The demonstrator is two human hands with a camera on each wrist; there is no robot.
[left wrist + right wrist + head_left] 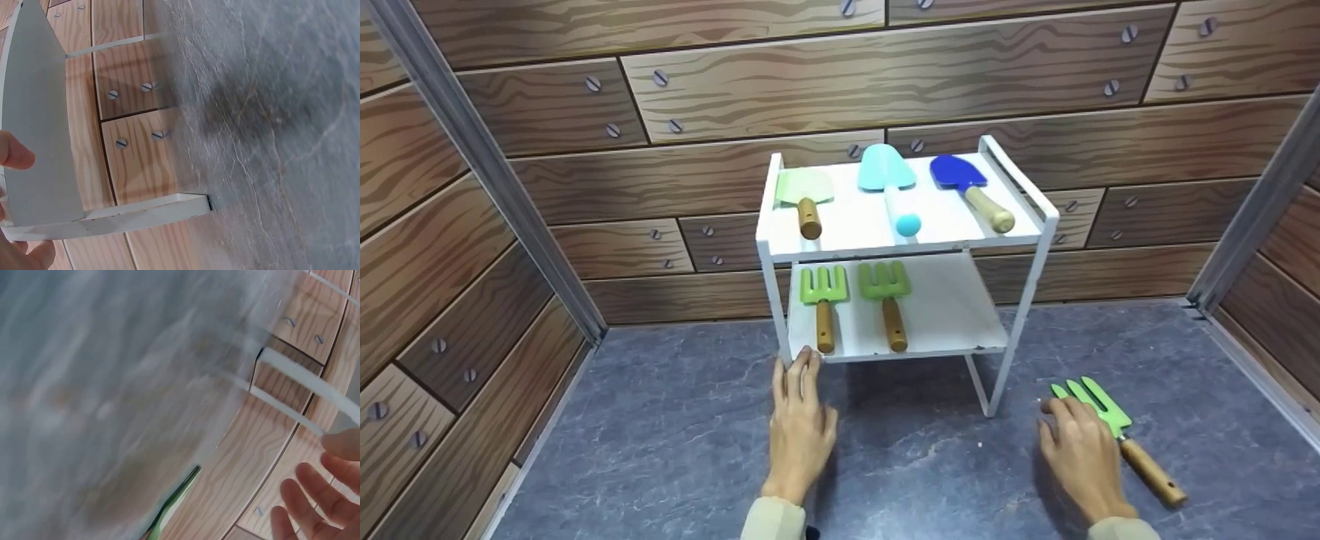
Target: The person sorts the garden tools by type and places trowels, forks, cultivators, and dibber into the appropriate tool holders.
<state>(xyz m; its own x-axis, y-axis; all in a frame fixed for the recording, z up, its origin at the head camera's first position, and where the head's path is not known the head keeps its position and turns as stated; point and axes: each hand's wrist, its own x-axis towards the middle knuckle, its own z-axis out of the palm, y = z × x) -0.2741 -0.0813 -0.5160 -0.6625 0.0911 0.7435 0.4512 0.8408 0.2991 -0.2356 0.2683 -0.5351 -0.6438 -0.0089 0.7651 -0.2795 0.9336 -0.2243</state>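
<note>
My left hand is at the front left corner of a white two-tier rack. In the left wrist view, its thumb lies before the lower shelf's underside, while curled fingers are at the outer side of the leg. My right hand hovers beside a green hand fork on the floor and partly covers its tines. Those fingers are loosely bent around nothing; in the right wrist view a green sliver of the fork shows apart from them.
On the top shelf lie a pale green trowel, a light blue trowel and a dark blue trowel. Below are a left green fork and a right green fork. Wood-patterned walls surround the grey marbled floor.
</note>
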